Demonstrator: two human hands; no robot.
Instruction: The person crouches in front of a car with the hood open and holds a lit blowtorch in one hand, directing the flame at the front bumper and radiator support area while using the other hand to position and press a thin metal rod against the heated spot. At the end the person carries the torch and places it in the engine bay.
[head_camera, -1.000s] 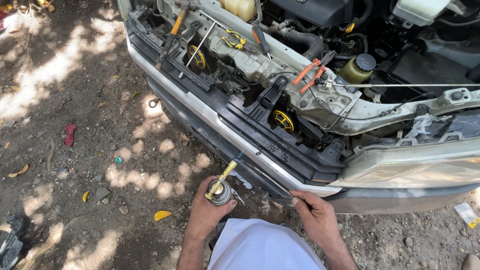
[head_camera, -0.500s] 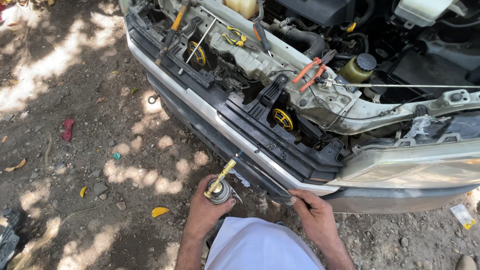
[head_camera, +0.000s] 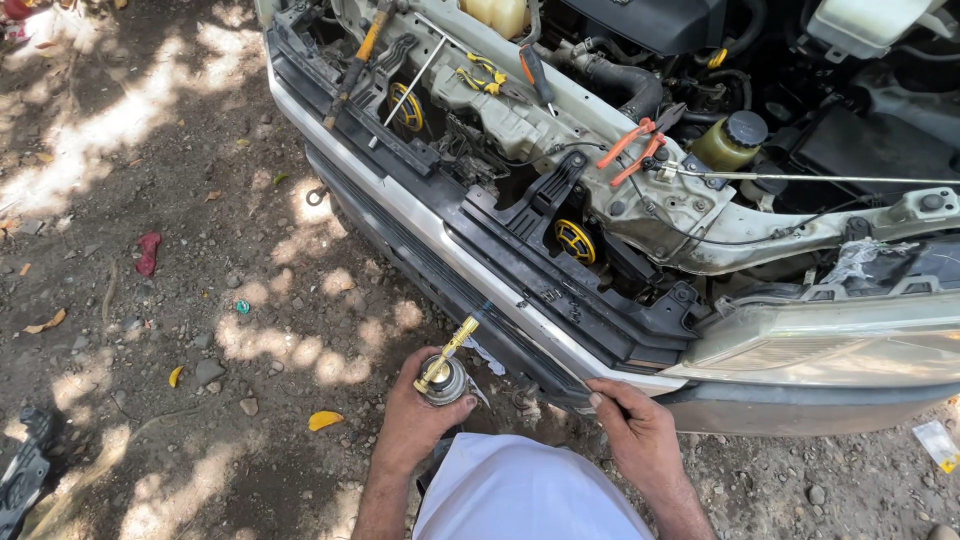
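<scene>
My left hand (head_camera: 418, 418) grips a small metal canister with a brass nozzle (head_camera: 445, 368), a torch-like tool, whose tip points up toward the lower edge of a car's front bumper (head_camera: 440, 240). My right hand (head_camera: 640, 430) rests against the underside of the bumper, below the headlight (head_camera: 830, 345), fingers curled on the edge. A white cloth-covered knee (head_camera: 520, 495) lies between my arms.
The bonnet is open. Red-handled pliers (head_camera: 628, 152), yellow pliers (head_camera: 484, 74), a screwdriver (head_camera: 536, 78) and a hammer (head_camera: 356, 62) lie on the engine bay frame. Yellow horn discs (head_camera: 575, 240) sit behind the grille. The dirt ground has stones, leaves and a red scrap (head_camera: 148, 252).
The view has shifted slightly left and down. Both hands keep nearly the same hold, with the nozzle still aimed at the bumper.
</scene>
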